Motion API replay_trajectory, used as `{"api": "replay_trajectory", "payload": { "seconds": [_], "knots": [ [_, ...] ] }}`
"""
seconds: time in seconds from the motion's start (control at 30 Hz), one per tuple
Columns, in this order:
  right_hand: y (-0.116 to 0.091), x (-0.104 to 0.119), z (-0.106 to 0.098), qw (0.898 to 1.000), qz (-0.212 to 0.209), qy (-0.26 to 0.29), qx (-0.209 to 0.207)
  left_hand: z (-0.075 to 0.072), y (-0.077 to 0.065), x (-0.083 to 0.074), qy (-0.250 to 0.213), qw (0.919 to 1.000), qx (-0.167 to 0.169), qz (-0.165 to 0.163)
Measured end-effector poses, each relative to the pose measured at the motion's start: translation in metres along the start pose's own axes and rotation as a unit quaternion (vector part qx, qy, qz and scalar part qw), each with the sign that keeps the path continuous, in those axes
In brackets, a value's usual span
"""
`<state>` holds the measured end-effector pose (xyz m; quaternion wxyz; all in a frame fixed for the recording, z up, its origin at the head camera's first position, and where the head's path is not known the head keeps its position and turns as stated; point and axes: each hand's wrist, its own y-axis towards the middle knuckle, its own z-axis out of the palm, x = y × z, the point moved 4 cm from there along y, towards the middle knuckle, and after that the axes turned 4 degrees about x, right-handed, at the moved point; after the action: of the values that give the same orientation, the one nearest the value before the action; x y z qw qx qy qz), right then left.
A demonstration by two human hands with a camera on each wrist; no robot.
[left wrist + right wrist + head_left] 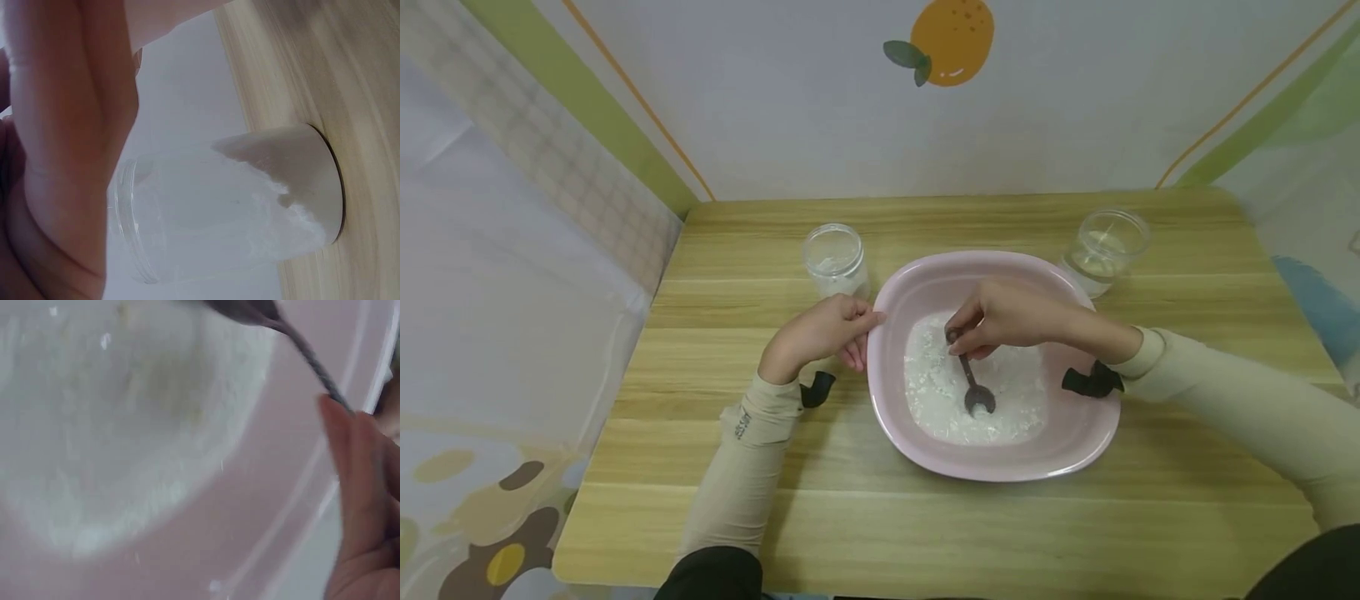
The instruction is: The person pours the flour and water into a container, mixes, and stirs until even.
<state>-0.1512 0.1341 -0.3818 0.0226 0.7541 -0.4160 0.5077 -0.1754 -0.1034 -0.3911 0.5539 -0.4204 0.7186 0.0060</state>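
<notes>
A pink basin point(992, 471) on the table holds a wet white mixture point(936, 408) spread over its bottom. My right hand point(1003, 318) pinches the handle of a dark metal spoon point(967, 375) between thumb and fingers, over the basin. The spoon's bowl points toward me and is down at the white mixture. In the right wrist view the spoon point(306, 347) angles out from the fingertips. At the basin's left side, my left hand point(823, 333) holds the rim, thumb on top and fingers against the outer wall.
Behind the left hand stands a clear jar point(835, 254) partly filled with white powder point(294, 181). Another clear jar point(1105, 250) with clear liquid sits behind the basin's right corner. The wooden table point(700, 417) meets a printed cloth wall point(820, 125) at its far edge.
</notes>
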Motion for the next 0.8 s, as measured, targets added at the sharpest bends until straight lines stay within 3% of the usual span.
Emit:
{"api": "replay_trajectory", "payload": {
  "seconds": [0.13,0.37,0.5,0.6,0.8],
  "knots": [
    [0.006,0.005,0.01,0.999,-0.038,0.03,-0.007,0.0,0.0,0.0,0.003,1.0,-0.002,0.0],
    [0.012,0.0,0.002,0.992,-0.062,0.061,-0.096,0.001,0.002,0.001,0.011,0.9999,-0.004,0.002],
    [0.008,0.0,-0.012,0.987,-0.052,0.011,-0.154,0.001,0.002,0.0,0.015,0.9999,-0.002,0.003],
    [0.001,0.003,-0.023,0.978,-0.038,-0.067,-0.194,0.001,0.001,-0.001,0.013,0.9999,-0.002,0.002],
    [-0.006,0.007,-0.034,0.973,-0.024,-0.146,-0.175,0.0,0.0,-0.001,0.006,1.0,-0.002,-0.005]
  ]
}}
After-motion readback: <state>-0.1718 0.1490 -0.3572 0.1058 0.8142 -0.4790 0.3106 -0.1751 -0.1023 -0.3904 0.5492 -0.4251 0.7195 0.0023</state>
